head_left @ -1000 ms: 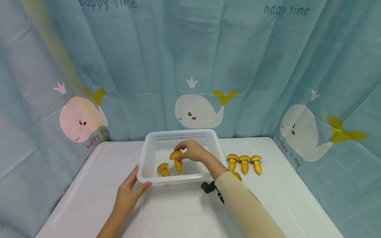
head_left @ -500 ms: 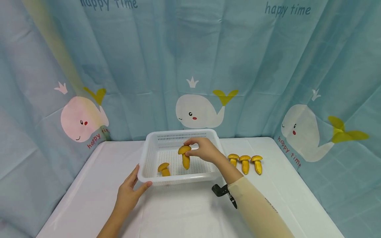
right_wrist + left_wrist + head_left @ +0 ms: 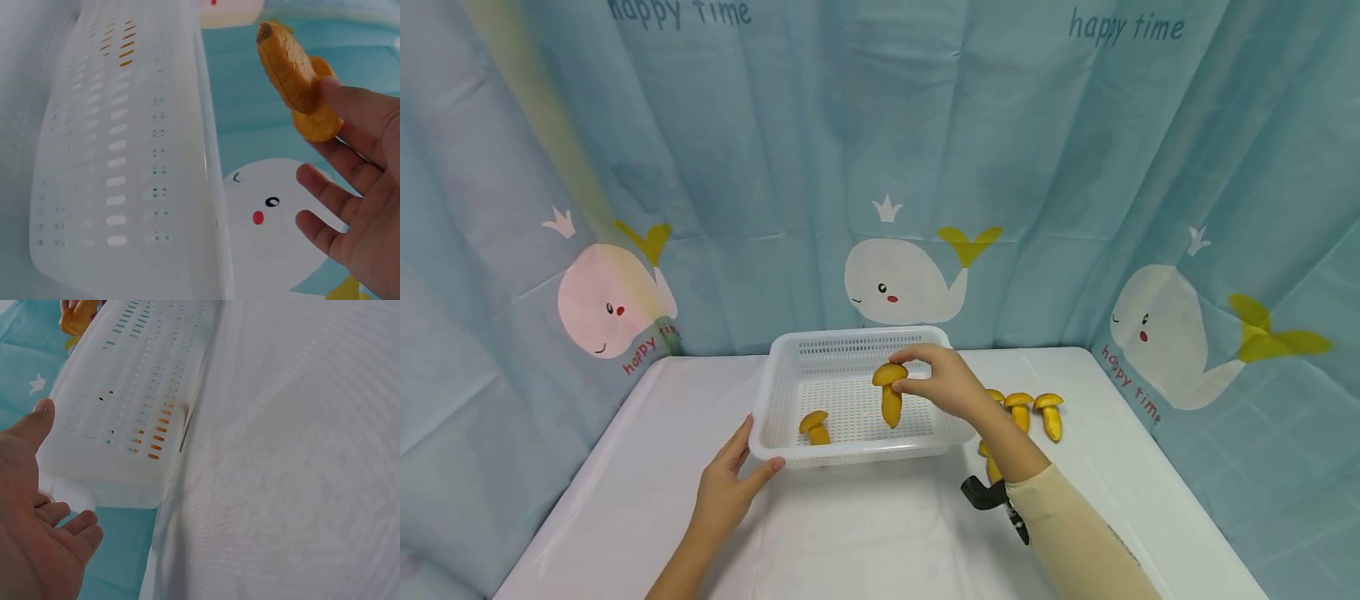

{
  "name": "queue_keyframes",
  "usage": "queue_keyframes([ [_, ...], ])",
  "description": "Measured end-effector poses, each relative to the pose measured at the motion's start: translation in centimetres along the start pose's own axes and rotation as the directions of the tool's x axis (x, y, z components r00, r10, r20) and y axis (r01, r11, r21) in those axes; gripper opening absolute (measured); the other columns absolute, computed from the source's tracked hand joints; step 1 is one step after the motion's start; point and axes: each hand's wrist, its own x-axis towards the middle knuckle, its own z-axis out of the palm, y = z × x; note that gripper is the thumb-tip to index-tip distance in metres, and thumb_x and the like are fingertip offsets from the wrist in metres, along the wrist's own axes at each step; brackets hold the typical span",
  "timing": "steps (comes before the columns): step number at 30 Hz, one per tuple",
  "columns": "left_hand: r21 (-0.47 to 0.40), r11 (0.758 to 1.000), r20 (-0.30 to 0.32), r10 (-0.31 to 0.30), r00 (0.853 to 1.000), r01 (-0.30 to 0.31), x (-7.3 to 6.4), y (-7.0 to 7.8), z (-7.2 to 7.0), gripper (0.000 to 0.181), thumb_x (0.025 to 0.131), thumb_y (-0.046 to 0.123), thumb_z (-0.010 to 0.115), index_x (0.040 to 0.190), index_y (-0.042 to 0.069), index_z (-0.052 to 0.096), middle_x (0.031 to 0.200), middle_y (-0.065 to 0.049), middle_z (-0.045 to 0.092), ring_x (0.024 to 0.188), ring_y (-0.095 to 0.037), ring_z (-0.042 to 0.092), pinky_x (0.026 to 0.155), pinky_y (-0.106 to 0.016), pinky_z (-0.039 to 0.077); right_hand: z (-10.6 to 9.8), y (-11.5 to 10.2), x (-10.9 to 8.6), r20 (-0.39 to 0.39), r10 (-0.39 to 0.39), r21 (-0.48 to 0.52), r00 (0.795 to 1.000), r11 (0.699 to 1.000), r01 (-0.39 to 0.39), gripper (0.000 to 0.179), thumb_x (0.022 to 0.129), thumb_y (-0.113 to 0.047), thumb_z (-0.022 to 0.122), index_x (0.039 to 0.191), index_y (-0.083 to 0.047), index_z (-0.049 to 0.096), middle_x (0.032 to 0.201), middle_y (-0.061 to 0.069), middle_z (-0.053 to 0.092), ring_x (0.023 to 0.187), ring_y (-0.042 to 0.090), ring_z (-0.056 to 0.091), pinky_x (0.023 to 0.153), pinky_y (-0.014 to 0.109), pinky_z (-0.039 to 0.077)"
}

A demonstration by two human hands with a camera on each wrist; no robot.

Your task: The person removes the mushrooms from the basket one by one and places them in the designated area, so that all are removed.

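Near the front left corner of a white perforated plastic basket (image 3: 857, 454), my left hand (image 3: 722, 492) holds on, thumb at the front rim and fingers along the left side. A yellow-brown mushroom (image 3: 891, 406) hangs stem down over the basket's right half. My right hand (image 3: 947, 382) pinches it by the cap between thumb and fingers; in the right wrist view the other fingers (image 3: 325, 187) are spread loosely. Another mushroom (image 3: 816, 427) lies inside the basket toward the front left, its stem end partly behind the front wall.
Right of the basket, several similar mushrooms (image 3: 1049, 415) lie on the white-covered table (image 3: 850, 533), some partly hidden by the right arm. A blue curtain (image 3: 760, 208) with whale prints stands behind and at both sides. A black device (image 3: 985, 493) sits at the right wrist.
My right hand has moved right inside the basket area with the pinched mushroom, away from the one lying there. The left hand and basket stay practically in place.
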Motion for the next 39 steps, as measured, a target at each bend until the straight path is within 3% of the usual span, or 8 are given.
queue_keyframes([
  [12, 0.007, 1.0, 0.001, -0.012, 1.0, 0.012, 0.0, -0.3, 0.0, 0.094, 0.087, 0.043, 0.081, 0.163, 0.021, 0.03, 0.166, -0.001, 0.031, 0.148, -0.028, 0.041, 0.105, -0.002, 0.032, -1.9, 0.5, -2.6, -0.063, -0.018, 0.018, 0.998, 1.0, 0.019, 0.04, 0.088, -0.039, 0.082, 0.125, -0.027, 0.073, 0.126, -0.01, 0.069, 0.128, 0.023, 0.058, 0.113, 0.057, 0.045],
  [23, -0.008, 1.0, 0.0, -0.002, 1.0, 0.002, -0.2, 0.0, -0.1, 0.093, 0.087, 0.041, 0.082, 0.162, 0.021, 0.031, 0.166, -0.007, 0.032, 0.148, -0.032, 0.041, 0.104, -0.002, 0.032, -4.3, 1.1, -5.7, -0.133, 0.018, 0.035, 0.991, 0.999, -0.014, 0.04, 0.087, -0.039, 0.083, 0.124, -0.031, 0.072, 0.131, -0.009, 0.067, 0.131, 0.022, 0.056, 0.114, 0.057, 0.044],
  [35, 0.002, 1.0, 0.004, -0.021, 1.0, 0.021, -0.1, 0.1, -0.1, 0.094, 0.087, 0.039, 0.082, 0.163, 0.019, 0.03, 0.167, -0.008, 0.032, 0.148, -0.032, 0.04, 0.103, 0.0, 0.03, -6.1, 3.2, -9.0, -0.19, 0.047, 0.028, 0.981, 0.999, -0.043, 0.041, 0.087, -0.04, 0.083, 0.125, -0.03, 0.071, 0.132, -0.008, 0.066, 0.127, 0.021, 0.058, 0.106, 0.055, 0.051],
  [39, 0.009, 1.0, 0.005, -0.025, 1.0, 0.025, -0.1, 0.1, 0.0, 0.094, 0.088, 0.038, 0.082, 0.163, 0.015, 0.03, 0.167, -0.008, 0.031, 0.148, -0.032, 0.04, 0.105, -0.003, 0.031, -6.4, 4.1, -10.2, -0.21, 0.063, 0.014, 0.976, 0.998, -0.061, 0.041, 0.088, -0.042, 0.081, 0.125, -0.03, 0.071, 0.131, -0.007, 0.066, 0.127, 0.023, 0.058, 0.106, 0.057, 0.048],
])
